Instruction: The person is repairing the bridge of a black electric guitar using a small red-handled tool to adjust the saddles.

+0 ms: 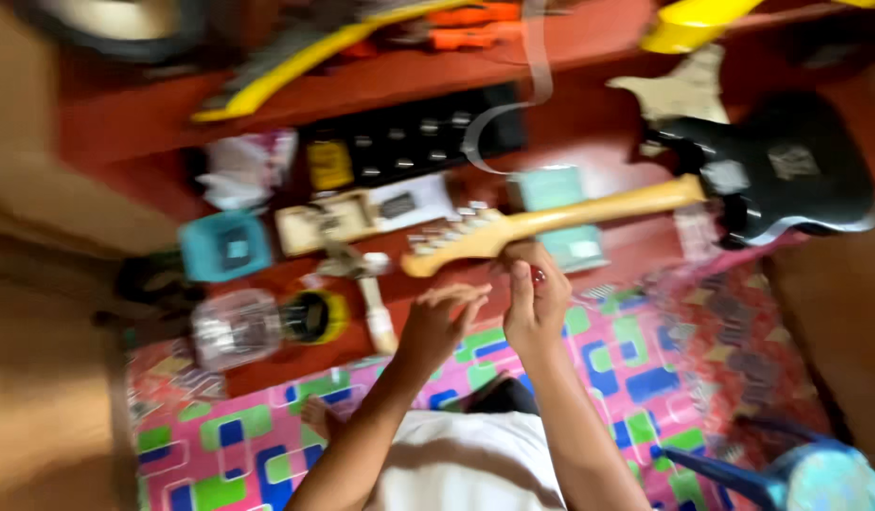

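Frame is motion-blurred; fine detail is unreliable.

Right hand [537, 293]: raised from the lap, forearm running up from the lower middle, wrist bent slightly back. Fingers are curled together around the underside of the guitar neck [589, 213], just behind the headstock [451, 244]. A small reddish thing shows between thumb and fingers; I cannot tell what it is.

Left hand [437, 317]: forearm rises from the lower left, elbow near the person's knee. Palm faces down, fingers held together and extended to the right, just below the headstock. Whether the fingertips touch the wood, I cannot tell.

Guitar: pale wooden neck lies across the middle of the scene, headstock to the left, tilted a little downward. The black guitar body [787, 166] sits far right on the red floor [589, 123].

Surroundings: a turquoise box [224, 246] and a clear plastic container [237, 326] lie left of the hands. A black tray [418, 137] with small metal parts lies farther off. The person sits on a pink, green and blue patterned mat [636, 369]. A blue chair [787, 478] stands near right.
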